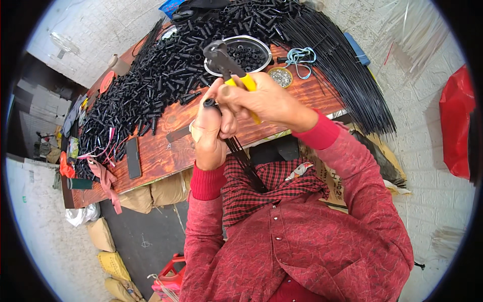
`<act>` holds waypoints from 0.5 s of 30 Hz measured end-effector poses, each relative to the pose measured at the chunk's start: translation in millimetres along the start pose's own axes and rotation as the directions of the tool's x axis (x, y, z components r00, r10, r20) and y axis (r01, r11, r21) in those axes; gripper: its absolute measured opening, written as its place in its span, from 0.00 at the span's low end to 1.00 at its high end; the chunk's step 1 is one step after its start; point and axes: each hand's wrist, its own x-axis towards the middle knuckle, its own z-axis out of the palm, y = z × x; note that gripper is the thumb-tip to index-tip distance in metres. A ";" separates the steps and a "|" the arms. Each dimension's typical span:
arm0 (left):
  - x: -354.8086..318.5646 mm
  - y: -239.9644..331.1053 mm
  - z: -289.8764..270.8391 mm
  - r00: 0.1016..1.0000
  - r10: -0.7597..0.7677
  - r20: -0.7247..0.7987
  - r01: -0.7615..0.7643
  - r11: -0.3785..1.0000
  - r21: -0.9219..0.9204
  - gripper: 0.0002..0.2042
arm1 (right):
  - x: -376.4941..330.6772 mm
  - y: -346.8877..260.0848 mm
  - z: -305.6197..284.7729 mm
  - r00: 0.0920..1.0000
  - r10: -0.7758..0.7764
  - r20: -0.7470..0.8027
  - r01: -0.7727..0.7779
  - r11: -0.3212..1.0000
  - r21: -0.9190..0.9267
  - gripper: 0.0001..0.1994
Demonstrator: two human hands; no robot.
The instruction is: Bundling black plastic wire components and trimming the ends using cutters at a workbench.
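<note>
My right hand point(266, 98) is closed round the yellow handles of a pair of end-cutting pincers point(221, 58). Their dark metal head points up and away, over the table. Just to the left, touching or nearly touching it, my left hand point(207, 132) grips a bundle of thin black rods point(242, 160). The rods run down from the fist toward my lap. A round black tube end point(209, 102) pokes out at the top of that fist; how it joins the rods is hidden by my fingers.
Black tubular parts point(176, 65) are heaped across the wooden table point(156, 163). An oval metal tray point(266, 48) holds small black pieces beside a round dish of little metal bits point(280, 76). Long black rods point(347, 70) lie along the right. A phone point(133, 157) rests near the left front edge.
</note>
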 end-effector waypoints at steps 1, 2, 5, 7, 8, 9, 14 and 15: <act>-0.7 3.0 -1.1 1.000 0.010 -0.003 -0.010 1.000 0.004 0.29 | -5.7 -7.4 -4.3 0.998 0.048 0.027 -0.044 0.993 -0.111 0.18; -0.6 6.1 -2.6 1.000 0.031 0.000 -0.031 0.999 0.026 0.29 | -12.2 -15.7 -8.0 0.994 0.077 0.072 -0.060 0.973 -0.221 0.20; 1.9 4.4 -5.1 0.999 0.050 -0.001 -0.050 0.998 0.025 0.29 | -25.2 -18.3 -31.9 0.971 0.166 0.173 -0.031 0.803 -0.596 0.22; 1.3 3.6 -8.4 0.999 0.035 -0.037 -0.031 0.995 0.090 0.27 | -28.3 -21.7 -28.6 0.976 0.132 0.174 0.008 0.774 -0.633 0.22; 1.6 2.4 -7.7 0.998 0.045 -0.034 -0.041 0.993 0.114 0.24 | -30.2 -24.0 -26.4 0.980 0.094 0.178 0.050 0.743 -0.668 0.23; 1.3 1.4 -6.3 0.999 0.044 -0.031 -0.040 0.993 0.112 0.24 | -31.8 -25.4 -25.6 0.982 0.055 0.180 0.089 0.707 -0.701 0.24; 0.9 -3.7 0.0 0.996 0.063 -0.060 -0.045 0.964 0.262 0.20 | -30.8 -29.1 -28.6 0.981 0.093 0.168 0.074 0.622 -0.780 0.23; 1.6 -4.9 0.6 0.995 0.072 -0.067 -0.049 0.953 0.297 0.20 | -31.4 -31.2 -28.4 0.983 0.126 0.132 0.034 0.583 -0.812 0.23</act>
